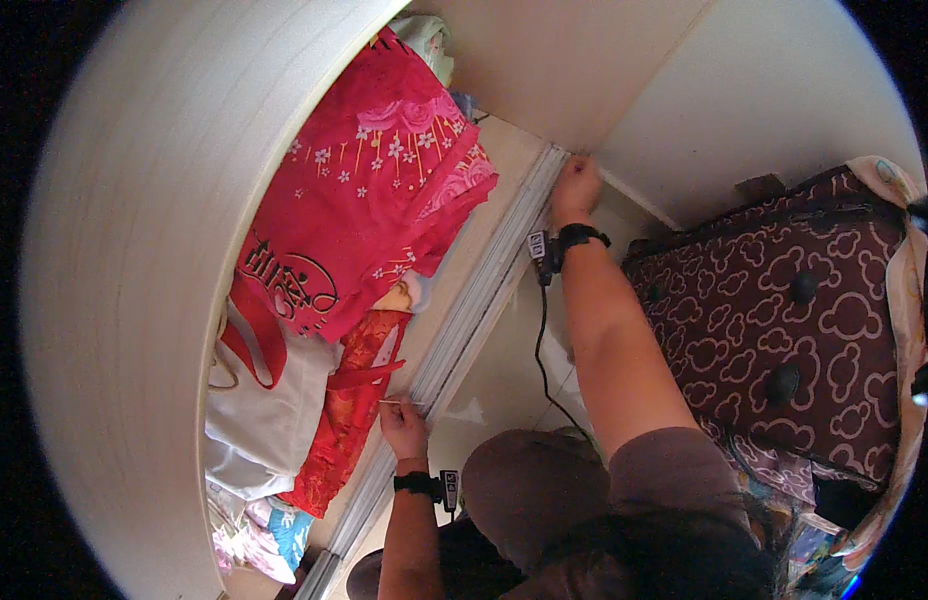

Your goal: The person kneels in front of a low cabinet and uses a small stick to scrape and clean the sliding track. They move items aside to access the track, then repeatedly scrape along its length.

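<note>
My left hand (pixel 405 429) pinches a thin white stick (pixel 401 403) between thumb and fingers, just above the grey metal sliding-door track (pixel 471 289). At the track's far end, my right hand (pixel 577 187) is curled low in the corner by the wall panel (pixel 584 67). Its fingertips are hidden, so I cannot see whether it holds anything. Left of the track, on the wardrobe floor, lies a pink-red printed bag (pixel 359 180) with flowers and writing. Below it are a white cloth bag (pixel 272 412) and a red patterned fabric (pixel 359 420).
A pale curved-looking wooden panel (pixel 133 300) fills the left side. On the right stands a brown bag with cloud outlines (pixel 779 315). A black cable (pixel 542 352) runs from my right wristband over the tiled floor (pixel 501 352). Folded clothes (pixel 261 532) lie at lower left.
</note>
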The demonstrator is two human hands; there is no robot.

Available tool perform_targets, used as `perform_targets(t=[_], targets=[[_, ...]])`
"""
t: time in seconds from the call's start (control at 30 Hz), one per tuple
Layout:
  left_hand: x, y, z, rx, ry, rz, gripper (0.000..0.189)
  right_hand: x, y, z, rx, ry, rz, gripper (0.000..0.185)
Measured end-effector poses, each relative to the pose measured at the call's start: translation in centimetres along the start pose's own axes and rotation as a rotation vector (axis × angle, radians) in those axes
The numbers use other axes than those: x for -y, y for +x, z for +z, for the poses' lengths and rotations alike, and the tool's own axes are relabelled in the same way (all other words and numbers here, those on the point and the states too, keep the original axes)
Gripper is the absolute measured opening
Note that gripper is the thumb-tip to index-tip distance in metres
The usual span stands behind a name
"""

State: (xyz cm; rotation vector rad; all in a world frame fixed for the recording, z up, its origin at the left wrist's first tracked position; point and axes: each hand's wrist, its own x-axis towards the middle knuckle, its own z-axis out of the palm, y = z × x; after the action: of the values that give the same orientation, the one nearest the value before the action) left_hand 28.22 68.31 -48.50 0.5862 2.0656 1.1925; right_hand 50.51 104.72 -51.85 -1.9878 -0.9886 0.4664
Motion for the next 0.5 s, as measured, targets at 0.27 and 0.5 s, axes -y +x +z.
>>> perform_targets(t=[0.27,0.5], targets=[[0.7,0.2,-0.3,0.028,-0.027,-0.027,0.009,0.4,-0.8,-0.3,0.006,-0.039,-0.135,0.021],[-0.2,0.3,0.3,0.012,0.043,0.074,0.01,-1.6,-0.3,-1.6,-0.055,-0.15,0.074,0.016]])
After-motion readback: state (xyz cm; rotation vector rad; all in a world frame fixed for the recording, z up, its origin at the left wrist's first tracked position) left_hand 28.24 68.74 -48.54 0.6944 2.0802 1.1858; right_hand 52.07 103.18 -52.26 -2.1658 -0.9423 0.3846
